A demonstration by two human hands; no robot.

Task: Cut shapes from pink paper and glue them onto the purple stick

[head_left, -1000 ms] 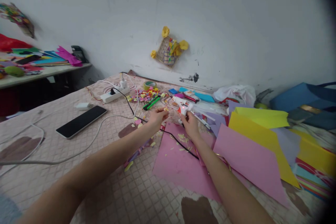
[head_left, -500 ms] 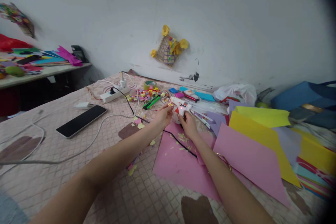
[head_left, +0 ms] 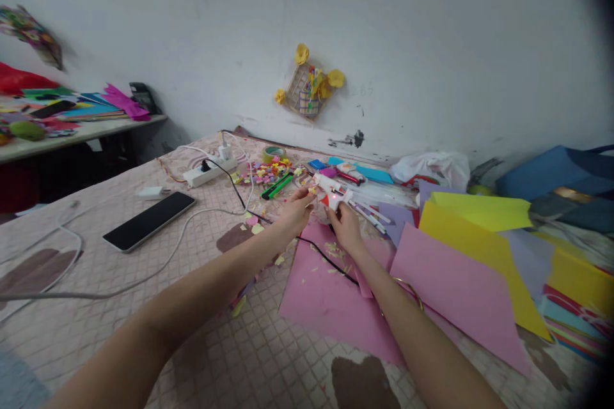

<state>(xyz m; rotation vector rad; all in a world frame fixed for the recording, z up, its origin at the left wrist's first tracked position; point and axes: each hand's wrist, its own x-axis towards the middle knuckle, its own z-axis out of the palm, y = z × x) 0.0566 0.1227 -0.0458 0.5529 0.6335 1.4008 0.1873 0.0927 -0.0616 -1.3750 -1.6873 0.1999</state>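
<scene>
My right hand [head_left: 344, 225] is wrapped round the handle of a white hot glue gun [head_left: 330, 192], which has an orange trigger and a small glowing red light. Its nozzle points left, towards my left hand [head_left: 296, 208]. The fingers of that hand are pinched together on a small pale yellow paper piece [head_left: 313, 190], close to the nozzle. Whether piece and nozzle touch, I cannot tell. Below both hands lies a pink paper sheet [head_left: 330, 313] strewn with yellow scraps. A black cord [head_left: 329, 260] crosses this sheet.
Beyond my left hand are a green cutter knife [head_left: 277, 186], small paper flowers [head_left: 263, 172] and a tape roll [head_left: 274, 153]. A white power strip [head_left: 210, 172], a phone [head_left: 149, 222] and white cables lie left. Yellow paper [head_left: 472, 239] and pink paper [head_left: 460, 294] overlap on the right.
My left hand has turned slightly and shifted a little at the nozzle. The glue gun has moved very slightly to the right, still in my right hand.
</scene>
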